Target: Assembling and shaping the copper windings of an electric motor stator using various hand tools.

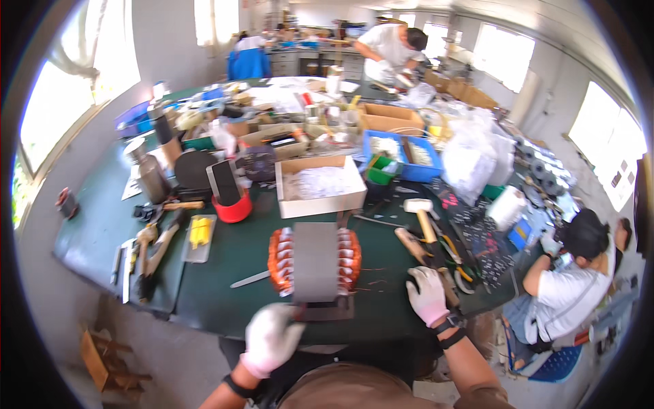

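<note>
One grey core (pixel 315 262) with two orange coil ends (pixel 278 262) sits on one green table (pixel 218 293), ahead of two gloved hands. The left hand (pixel 272 339) is near its lower edge, grip impossible to tell; the right hand (pixel 427 296), fingers loosely apart, is near one white-headed mallet (pixel 428 228).

Strong daylight pours through the left window (pixel 61 102) and the right windows (pixel 503 56), burnt out to near white, while the plastic bags (pixel 470 160) at right catch pale glare and shadows on the bench (pixel 231 245) are soft. A slight blur smears the left hand (pixel 271 339) and robs the far cabinets (pixel 285 65) of detail. Toward the rounded black rim, walls (pixel 163 54) bend strongly.
</note>
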Tool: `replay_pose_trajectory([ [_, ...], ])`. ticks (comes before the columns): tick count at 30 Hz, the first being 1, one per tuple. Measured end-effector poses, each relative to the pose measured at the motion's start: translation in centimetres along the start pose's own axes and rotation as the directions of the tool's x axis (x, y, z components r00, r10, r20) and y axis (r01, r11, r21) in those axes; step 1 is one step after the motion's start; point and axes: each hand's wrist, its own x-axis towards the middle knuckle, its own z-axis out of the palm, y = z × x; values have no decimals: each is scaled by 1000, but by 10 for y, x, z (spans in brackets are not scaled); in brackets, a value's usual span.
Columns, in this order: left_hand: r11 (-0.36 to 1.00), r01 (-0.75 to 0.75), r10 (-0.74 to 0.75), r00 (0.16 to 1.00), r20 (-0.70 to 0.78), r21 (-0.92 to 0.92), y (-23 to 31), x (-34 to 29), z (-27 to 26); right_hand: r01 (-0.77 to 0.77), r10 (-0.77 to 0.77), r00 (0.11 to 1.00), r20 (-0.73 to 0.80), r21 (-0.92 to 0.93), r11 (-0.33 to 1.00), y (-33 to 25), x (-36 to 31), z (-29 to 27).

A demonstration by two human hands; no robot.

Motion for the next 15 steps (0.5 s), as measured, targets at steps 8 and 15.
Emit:
replay_pose_trajectory([
  [8,709,228,-247,967,67,-667,-37,38,7,-102,168,980,103,-464,880,81,5,-28],
  [15,690,246,-359,933,-28,-680,-21,61,3,-81,125,961,248,-181,980,103,36,-15],
])
